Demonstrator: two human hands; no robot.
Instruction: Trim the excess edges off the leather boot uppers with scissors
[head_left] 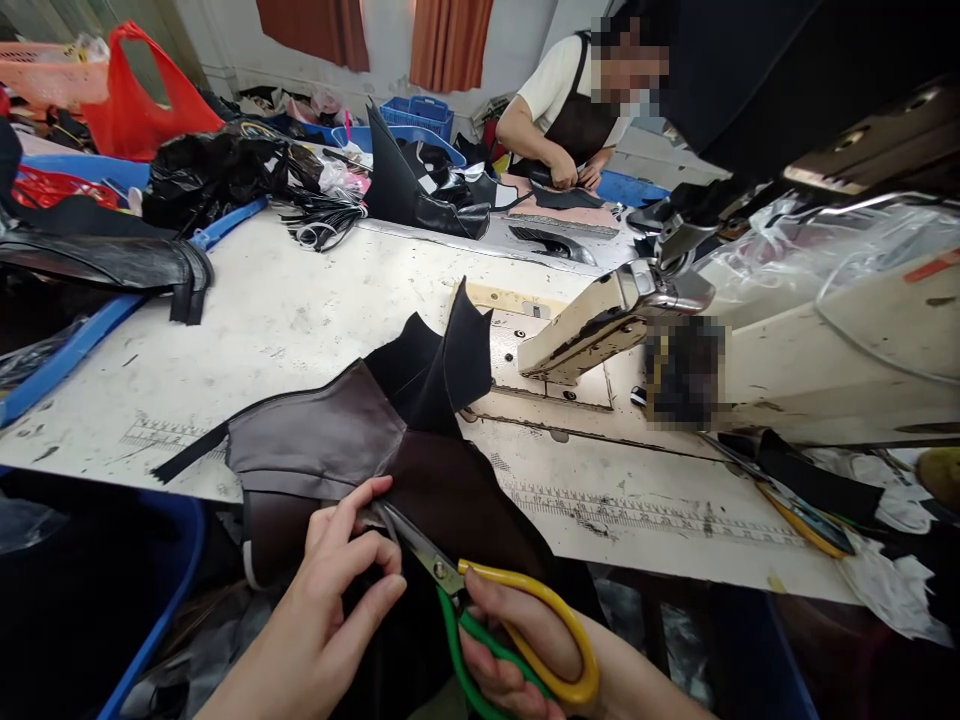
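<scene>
My right hand is closed round the scissors, which have one yellow and one green handle. Their blades point up and left, against the near edge of a dark brown leather piece with black fabric flaps. My left hand is beside the blade tips. Its index fingertip touches the leather, and thumb and fingers are curled together; what they pinch is too small to make out. The piece lies partly on the white table and hangs over its front edge.
A sewing machine arm stands to the right on the white table. Another pair of scissors lies at the far right. Blue bins flank the table's left front. A co-worker handles black pieces across the table.
</scene>
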